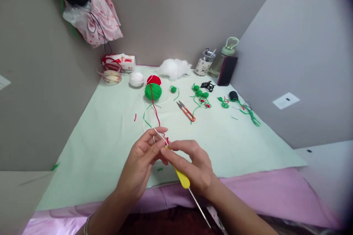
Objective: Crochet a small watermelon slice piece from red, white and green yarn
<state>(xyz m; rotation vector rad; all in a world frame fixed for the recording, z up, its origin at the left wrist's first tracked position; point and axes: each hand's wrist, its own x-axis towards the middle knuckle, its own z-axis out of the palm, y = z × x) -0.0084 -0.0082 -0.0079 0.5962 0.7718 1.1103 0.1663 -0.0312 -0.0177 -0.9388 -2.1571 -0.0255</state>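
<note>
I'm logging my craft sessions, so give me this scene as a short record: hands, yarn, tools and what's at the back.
left hand: holding white yarn
right hand: gripping yellow-handled crochet hook
yarn: white ball, red ball, green ball
red strand: passes over green ball toward the hands
cutting tool: orange thread snips, on table
back: white stuffing, pen cup, bottle, phone

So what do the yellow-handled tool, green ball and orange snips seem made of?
Yellow-handled tool: handle likely smooth plastic, evenly coloured; shaft probably metal, silvery. Green ball: matt yarn, judging by wound strands; fibre unclear. Snips: grey blades look metal; orange handles maybe plastic or painted metal.
</note>
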